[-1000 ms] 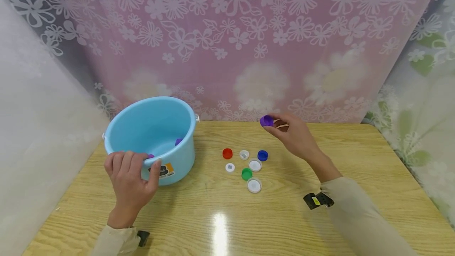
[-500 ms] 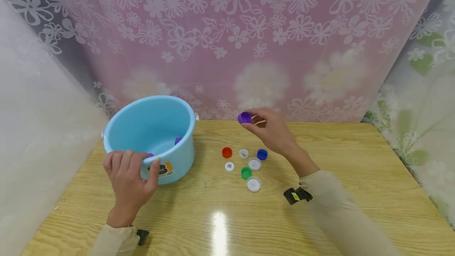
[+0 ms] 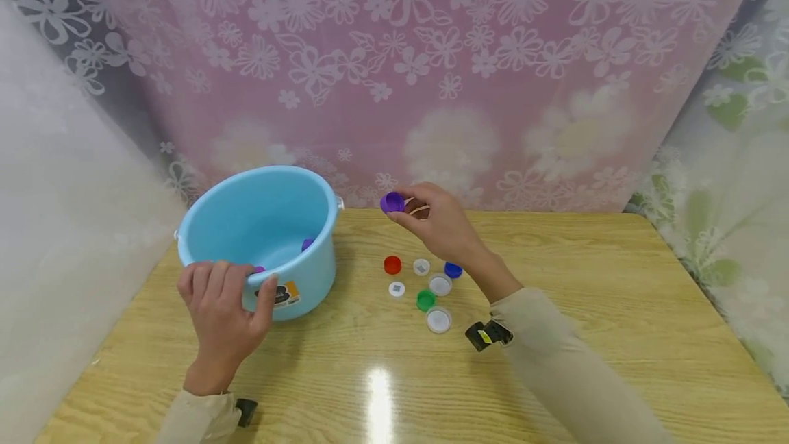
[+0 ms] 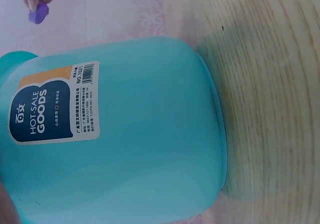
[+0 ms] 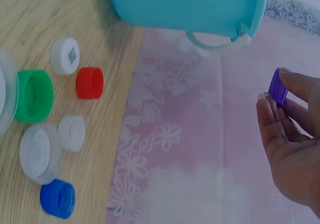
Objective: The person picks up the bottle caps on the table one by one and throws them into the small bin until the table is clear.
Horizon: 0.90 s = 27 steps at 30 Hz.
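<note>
A light blue bucket with a printed label stands on the left of the wooden table. My left hand grips its near rim, fingers over the edge and thumb outside. Inside the bucket, parts of purple caps show; the rest of its floor is hidden by the near wall. My right hand pinches a purple bottle cap between thumb and fingertips, raised above the table's back edge, right of the bucket. In the right wrist view the ridged side of the purple cap shows.
Loose caps lie mid-table: a red cap, a green cap, a blue cap and several white or clear ones, such as the clear cap. The bucket's white handle hangs at its side. A flowered pink curtain hangs behind the table.
My right hand has moved left with the purple cap, from right of the loose caps to nearer the bucket. My left hand has stayed on the rim.
</note>
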Available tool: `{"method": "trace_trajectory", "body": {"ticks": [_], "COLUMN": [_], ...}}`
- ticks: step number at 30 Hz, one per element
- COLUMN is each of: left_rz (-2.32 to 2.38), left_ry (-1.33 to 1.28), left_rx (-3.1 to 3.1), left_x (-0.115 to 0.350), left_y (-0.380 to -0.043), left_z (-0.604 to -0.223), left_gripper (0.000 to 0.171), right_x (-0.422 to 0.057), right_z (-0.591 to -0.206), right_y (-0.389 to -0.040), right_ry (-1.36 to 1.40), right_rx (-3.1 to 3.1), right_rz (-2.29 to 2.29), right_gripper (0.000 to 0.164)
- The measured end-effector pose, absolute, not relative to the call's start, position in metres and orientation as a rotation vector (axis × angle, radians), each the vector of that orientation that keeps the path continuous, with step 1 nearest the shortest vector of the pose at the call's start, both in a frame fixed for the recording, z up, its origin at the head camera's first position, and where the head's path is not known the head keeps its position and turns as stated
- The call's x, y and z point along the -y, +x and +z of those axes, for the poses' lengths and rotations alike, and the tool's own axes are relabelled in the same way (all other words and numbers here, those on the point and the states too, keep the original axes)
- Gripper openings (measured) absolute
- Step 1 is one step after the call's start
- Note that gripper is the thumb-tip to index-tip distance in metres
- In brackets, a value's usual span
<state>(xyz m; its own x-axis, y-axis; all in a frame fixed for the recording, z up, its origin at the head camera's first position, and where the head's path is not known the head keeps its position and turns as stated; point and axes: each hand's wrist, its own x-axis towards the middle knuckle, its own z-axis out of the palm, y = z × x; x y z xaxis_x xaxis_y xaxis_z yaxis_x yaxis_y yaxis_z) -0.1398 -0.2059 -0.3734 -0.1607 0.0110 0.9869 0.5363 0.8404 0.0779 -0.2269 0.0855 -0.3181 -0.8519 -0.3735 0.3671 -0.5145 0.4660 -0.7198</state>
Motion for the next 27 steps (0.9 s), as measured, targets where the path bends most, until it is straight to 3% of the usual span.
{"method": "trace_trajectory", "body": {"ticks": [27], "left_rz": [-0.469], "left_ry": [-0.434], "left_rx": [1.665], "left_x": [0.206], "left_y": [-0.143], "left_z": [-0.374], "left_gripper": [0.050], "right_x": [0.002], "right_z": [-0.309], "right_y": [-0.219], "right_ry": [0.979], "right_rx": [2.416], "right_rz": [1.576], "right_gripper": [0.037]}}
